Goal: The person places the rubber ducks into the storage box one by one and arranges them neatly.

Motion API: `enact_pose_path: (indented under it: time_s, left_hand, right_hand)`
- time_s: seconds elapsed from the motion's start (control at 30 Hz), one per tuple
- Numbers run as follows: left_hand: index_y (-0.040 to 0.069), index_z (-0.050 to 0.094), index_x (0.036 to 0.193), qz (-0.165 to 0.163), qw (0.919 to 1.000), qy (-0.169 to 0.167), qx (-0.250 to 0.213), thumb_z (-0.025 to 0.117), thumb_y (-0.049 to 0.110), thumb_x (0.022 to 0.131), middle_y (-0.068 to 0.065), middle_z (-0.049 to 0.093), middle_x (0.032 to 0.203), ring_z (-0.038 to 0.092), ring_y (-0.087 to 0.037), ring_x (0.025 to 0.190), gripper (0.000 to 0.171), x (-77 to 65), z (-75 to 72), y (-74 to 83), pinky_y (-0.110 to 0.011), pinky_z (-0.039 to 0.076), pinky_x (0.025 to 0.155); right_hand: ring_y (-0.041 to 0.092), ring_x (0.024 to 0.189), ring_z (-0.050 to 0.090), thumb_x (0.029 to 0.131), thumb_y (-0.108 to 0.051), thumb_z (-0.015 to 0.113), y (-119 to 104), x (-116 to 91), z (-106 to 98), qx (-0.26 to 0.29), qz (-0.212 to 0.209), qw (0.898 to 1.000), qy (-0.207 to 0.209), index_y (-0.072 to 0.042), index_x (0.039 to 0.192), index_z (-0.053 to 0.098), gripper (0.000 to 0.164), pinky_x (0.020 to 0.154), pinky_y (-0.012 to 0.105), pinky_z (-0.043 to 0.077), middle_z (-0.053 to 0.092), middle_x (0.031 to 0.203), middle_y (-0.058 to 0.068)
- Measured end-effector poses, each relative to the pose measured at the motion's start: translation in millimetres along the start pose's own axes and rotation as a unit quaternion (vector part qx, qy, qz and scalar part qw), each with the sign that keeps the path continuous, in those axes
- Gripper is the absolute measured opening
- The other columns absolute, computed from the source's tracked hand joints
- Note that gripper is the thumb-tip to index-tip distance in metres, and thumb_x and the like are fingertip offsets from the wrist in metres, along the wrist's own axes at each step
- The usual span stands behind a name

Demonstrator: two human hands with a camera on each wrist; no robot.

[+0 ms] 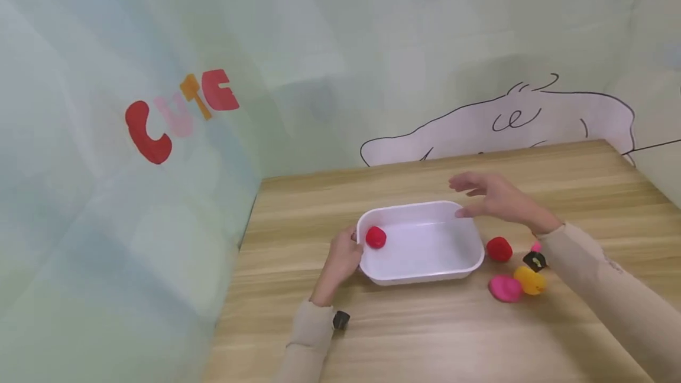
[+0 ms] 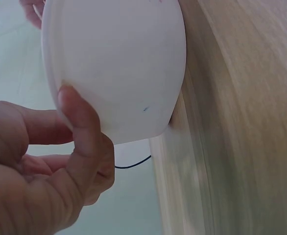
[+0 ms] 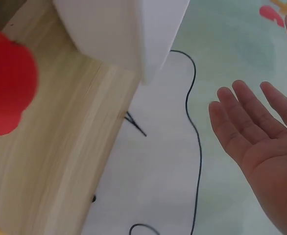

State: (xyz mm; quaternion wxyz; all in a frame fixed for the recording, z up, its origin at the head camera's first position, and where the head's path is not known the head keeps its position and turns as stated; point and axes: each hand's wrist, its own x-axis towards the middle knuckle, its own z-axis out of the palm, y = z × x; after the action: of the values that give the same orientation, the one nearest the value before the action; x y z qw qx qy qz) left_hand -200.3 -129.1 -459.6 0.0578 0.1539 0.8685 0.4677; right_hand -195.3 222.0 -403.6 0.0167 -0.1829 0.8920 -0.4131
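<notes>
White rounded-rectangular plastic tray, gripped at one end in left hand. Right hand empty, fingers extended, near opposite end. Apparently remaining outside, near right hand: rounded yellow toy, rounded pink toy, rounded red toy. Done: another red toy inside, beside left hand.

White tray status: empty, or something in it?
Not empty, but far from full: the head view shows one red toy inside the white tray, near the end held by the left hand.
</notes>
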Motion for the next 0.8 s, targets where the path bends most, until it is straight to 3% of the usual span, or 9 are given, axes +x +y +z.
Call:
enact_pose_path:
  time_s: [0.13, 0.37, 0.57, 0.8]
  left_hand:
    - [-0.014, 0.059, 0.128, -0.002, 1.0, 0.0, -0.006, 0.051, -0.012, 0.089, -0.026, 0.065, 0.095, 0.067, -0.032, 0.073, 0.039, 0.0, -1.2, -1.6, -0.03, 0.059, 0.052]
    - [-0.014, 0.061, 0.123, 0.005, 0.9998, 0.008, 0.018, 0.052, -0.013, 0.088, -0.024, 0.065, 0.093, 0.064, -0.027, 0.075, 0.036, 5.4, -3.7, 0.7, -0.029, 0.059, 0.056]
    - [-0.014, 0.061, 0.124, 0.0, 0.9996, 0.006, 0.029, 0.052, -0.014, 0.088, -0.025, 0.066, 0.097, 0.064, -0.027, 0.076, 0.037, 4.9, -2.8, 2.1, -0.03, 0.06, 0.057]
    - [-0.016, 0.062, 0.12, 0.001, 0.9995, 0.008, 0.029, 0.053, -0.014, 0.089, -0.024, 0.065, 0.093, 0.063, -0.026, 0.071, 0.033, 2.7, 4.2, -0.2, -0.029, 0.058, 0.051]
  right_hand:
    - [0.044, 0.124, 0.055, 0.084, -0.016, 0.082, 11.1, -12.9, -8.0, 0.002, 0.026, 1.0, 0.014, 0.001, 0.139, 0.054, 0.064, 0.102, 0.061, 0.049, 0.058, 0.136, 0.024]
    - [0.049, 0.122, 0.054, 0.088, -0.017, 0.079, 40.5, -37.0, -27.4, -0.031, 0.059, 0.997, 0.03, 0.004, 0.138, 0.054, 0.059, 0.1, 0.065, 0.048, 0.058, 0.134, 0.028]
    - [0.051, 0.122, 0.053, 0.089, -0.013, 0.077, 70.4, -58.4, -36.4, -0.045, 0.112, 0.993, 0.017, 0.009, 0.136, 0.053, 0.057, 0.097, 0.061, 0.052, 0.056, 0.135, 0.032]
    - [0.054, 0.121, 0.051, 0.083, -0.003, 0.077, 101.1, -82.9, -40.6, -0.079, 0.126, 0.989, 0.004, 0.014, 0.13, 0.056, 0.054, 0.1, 0.068, 0.045, 0.057, 0.131, 0.035]
